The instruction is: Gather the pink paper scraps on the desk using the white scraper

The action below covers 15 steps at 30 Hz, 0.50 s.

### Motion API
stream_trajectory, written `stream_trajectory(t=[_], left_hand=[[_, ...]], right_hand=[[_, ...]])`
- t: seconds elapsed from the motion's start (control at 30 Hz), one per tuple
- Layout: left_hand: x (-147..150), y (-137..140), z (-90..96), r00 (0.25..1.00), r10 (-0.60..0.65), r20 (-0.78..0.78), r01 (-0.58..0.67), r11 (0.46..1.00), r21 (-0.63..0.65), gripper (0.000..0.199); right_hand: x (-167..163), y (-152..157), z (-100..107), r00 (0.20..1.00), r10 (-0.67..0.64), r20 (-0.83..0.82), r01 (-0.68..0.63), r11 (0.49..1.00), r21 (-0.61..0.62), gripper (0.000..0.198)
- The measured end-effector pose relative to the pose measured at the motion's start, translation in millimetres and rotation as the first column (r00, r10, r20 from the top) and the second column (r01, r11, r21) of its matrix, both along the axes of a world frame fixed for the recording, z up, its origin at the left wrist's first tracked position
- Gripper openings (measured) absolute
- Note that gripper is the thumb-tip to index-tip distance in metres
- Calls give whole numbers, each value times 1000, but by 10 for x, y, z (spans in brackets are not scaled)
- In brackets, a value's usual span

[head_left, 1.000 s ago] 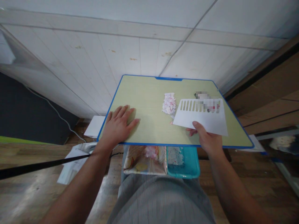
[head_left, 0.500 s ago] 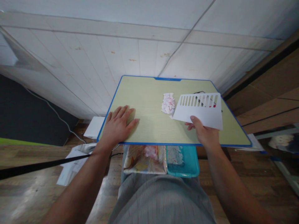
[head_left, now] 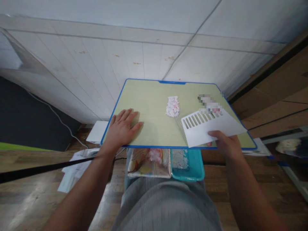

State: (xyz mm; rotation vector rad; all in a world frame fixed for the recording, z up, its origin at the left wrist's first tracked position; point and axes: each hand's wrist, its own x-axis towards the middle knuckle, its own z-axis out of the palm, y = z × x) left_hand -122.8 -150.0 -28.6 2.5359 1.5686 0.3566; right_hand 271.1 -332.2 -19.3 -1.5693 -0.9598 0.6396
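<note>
My left hand [head_left: 124, 126] lies flat with its fingers spread on the left part of a pale yellow-green table [head_left: 149, 99] with a blue rim. My right hand [head_left: 227, 142] grips a white slotted plastic scraper [head_left: 214, 126], thumb on top, above the front right of the table. The scraper is tilted, its row of slots facing away from me. A small heap of white and pinkish paper scraps [head_left: 173, 106] sits near the middle of the table, to the left of the scraper and apart from it. Several blurred small items [head_left: 210, 104] lie behind the scraper.
Below the table's front edge, over my lap, are a patterned box [head_left: 149, 173] with pink material inside and a turquoise plastic bin [head_left: 198, 170] holding pale scraps. A panelled wall [head_left: 134, 51] stands behind the table, with a grey cable [head_left: 185, 46] running down it.
My right hand has moved right and toward me, carrying the scraper away from the paper scraps and turning it. The left hand stays in place.
</note>
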Motion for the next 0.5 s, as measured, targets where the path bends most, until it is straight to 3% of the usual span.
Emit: stream_trajectory(t=[0.23, 0.37, 0.5], left_hand=[[1, 31, -42, 1000, 3, 22, -4, 999, 43, 64], [2, 41, -38, 1000, -13, 11, 12, 998, 65, 61], [4, 75, -34, 1000, -14, 9, 13, 997, 72, 62]], right_hand=[[-58, 43, -104, 1000, -5, -7, 6, 998, 64, 42], [-29, 74, -130, 978, -189, -90, 203, 963, 176, 25], [64, -86, -193, 925, -356, -132, 377, 899, 223, 29]])
